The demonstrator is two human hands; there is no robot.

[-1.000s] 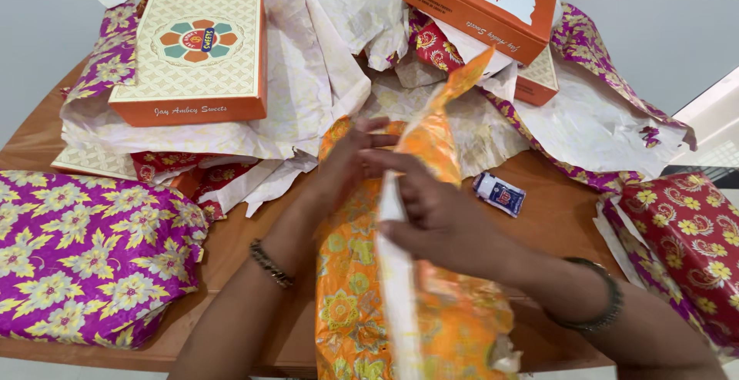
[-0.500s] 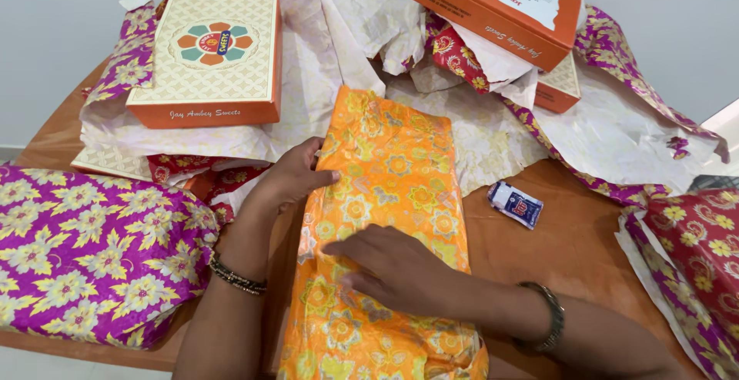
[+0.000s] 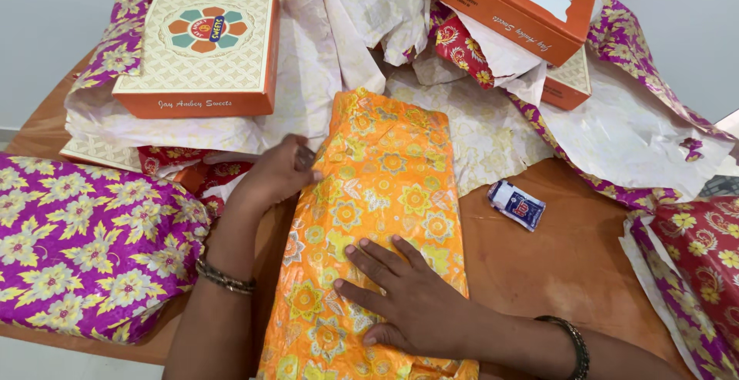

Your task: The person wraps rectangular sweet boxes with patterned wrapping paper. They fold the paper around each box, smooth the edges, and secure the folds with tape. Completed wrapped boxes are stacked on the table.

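My right hand (image 3: 419, 303) presses flat, fingers spread, on the orange-wrapped parcel (image 3: 377, 195) lying lengthwise away from me on the tabletop (image 3: 539, 264), while my left hand (image 3: 277, 172), loosely curled, steadies its left edge.

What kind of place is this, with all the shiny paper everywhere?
Probably a gift-wrapping table, maybe in a sweet shop or a home. Orange sweet boxes sit among crumpled paper, a purple wrapped parcel lies at the side, and the person's right hand presses flat on an orange-wrapped package.
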